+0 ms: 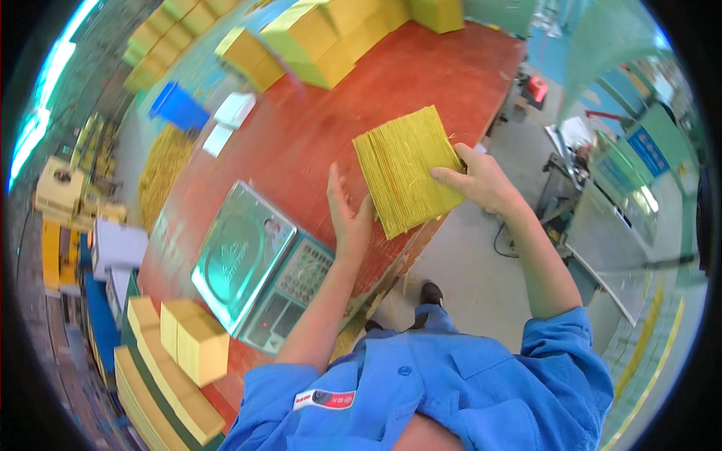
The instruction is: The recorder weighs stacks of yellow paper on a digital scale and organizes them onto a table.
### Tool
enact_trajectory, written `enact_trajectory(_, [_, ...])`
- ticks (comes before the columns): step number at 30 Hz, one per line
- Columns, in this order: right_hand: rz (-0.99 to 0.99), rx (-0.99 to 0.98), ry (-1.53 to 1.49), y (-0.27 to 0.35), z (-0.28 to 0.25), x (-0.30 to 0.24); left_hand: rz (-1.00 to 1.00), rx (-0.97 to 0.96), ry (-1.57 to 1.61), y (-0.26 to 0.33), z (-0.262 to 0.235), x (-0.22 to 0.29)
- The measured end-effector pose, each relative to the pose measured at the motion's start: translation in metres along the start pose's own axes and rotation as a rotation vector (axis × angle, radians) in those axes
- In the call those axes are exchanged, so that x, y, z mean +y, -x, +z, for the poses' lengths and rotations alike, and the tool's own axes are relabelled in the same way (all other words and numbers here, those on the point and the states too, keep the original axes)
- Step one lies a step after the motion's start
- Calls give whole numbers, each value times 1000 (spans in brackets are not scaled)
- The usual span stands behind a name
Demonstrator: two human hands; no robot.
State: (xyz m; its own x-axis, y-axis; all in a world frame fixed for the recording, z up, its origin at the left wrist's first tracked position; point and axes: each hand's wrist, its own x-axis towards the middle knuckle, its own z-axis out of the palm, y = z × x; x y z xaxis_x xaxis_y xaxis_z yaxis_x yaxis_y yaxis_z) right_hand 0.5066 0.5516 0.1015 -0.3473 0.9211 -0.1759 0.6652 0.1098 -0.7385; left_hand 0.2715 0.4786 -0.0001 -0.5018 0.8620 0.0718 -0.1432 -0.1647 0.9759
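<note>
A thick, square stack of yellow paper (410, 169) is held up over the front edge of the red table, its layered edges facing up toward me. My right hand (487, 182) grips the stack at its right side, with the thumb across the near face. Beside the stack's lower left side is my left hand (350, 224), its fingers stretched out and apart. Whether the left thumb touches the paper I cannot tell. Left of that forearm, a digital scale (242, 259) with a shiny metal pan and a keypad sits on the table.
The red table (316, 128) carries yellow paper blocks (312, 45) at its far end and stacked blocks (197, 342) at the near left. White pads (235, 110) lie near a blue bin (178, 107). A metal machine frame (609, 225) stands right, across the floor.
</note>
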Motion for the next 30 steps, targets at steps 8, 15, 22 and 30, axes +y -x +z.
enact_trajectory(8, [-134, -148, -43, -76, 7, 35, 31, 23, -164, -17, -3, -3])
enact_trajectory(15, [-12, -353, -410, -86, 36, 32, -395, -107, 200, -34, -8, -2])
enact_trajectory(22, [-405, -133, -569, -64, 39, 4, 235, -263, -342, -23, 4, 44])
enact_trajectory(30, [-495, -60, -606, -61, 76, 52, 54, -389, -184, -4, -18, 1])
